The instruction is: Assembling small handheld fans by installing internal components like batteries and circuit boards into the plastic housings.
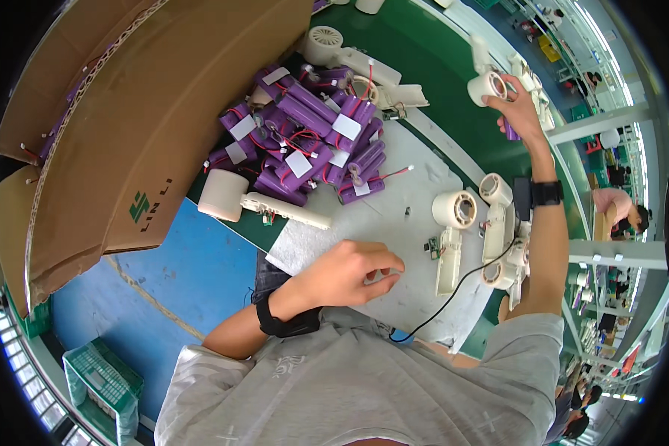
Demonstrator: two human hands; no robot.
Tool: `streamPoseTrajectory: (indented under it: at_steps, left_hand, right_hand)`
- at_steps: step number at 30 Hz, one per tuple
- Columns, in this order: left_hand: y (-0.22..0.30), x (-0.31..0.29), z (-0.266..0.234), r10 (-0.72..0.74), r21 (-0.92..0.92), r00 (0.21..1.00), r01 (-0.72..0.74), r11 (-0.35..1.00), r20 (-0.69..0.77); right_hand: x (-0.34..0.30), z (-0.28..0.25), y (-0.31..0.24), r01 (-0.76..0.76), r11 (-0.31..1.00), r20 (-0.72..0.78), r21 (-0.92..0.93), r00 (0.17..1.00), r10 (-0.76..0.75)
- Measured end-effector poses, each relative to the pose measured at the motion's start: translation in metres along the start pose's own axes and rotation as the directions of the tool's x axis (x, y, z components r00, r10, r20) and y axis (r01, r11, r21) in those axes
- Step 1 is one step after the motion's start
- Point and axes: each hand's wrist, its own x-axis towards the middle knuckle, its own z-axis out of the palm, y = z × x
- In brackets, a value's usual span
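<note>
My right hand (522,110) reaches out to the far right, its fingers closed on the round head of a white handheld fan housing (487,89). A bit of purple battery (511,131) shows under that palm; whether the hand grips it I cannot tell. My left hand (358,272) hovers over the near part of the grey mat (394,230), fingers loosely bent and apart, nothing visible in them. Ahead of it lies a heap of purple battery packs (305,137) with red and black wires and white pads. Left of that hand is a fan shell (223,195) with a small green circuit board.
A large cardboard box (163,126) stands at the left against the heap. White fan shells (454,209) lie on the mat's right, with a black cable (453,293) beside them. More white parts (543,104) line the green bench's far right edge. A green crate (104,383) is lower left.
</note>
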Motion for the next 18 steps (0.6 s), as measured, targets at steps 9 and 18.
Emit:
streamPoseTrajectory:
  at_steps: [9, 18]
  left_hand:
    - [-0.007, 0.001, 0.003, 0.006, 0.058, 1.000, -0.004, 0.998, -0.027]
    - [-0.006, -0.002, 0.008, 0.006, 0.074, 0.997, -0.001, 0.997, -0.078]
  right_hand:
    - [-0.093, 0.044, -0.030, 0.213, 0.975, 0.349, 0.058, 0.911, -0.220]
    - [-0.079, 0.084, -0.001, 0.592, 0.806, 0.358, 0.013, 0.750, -0.556]
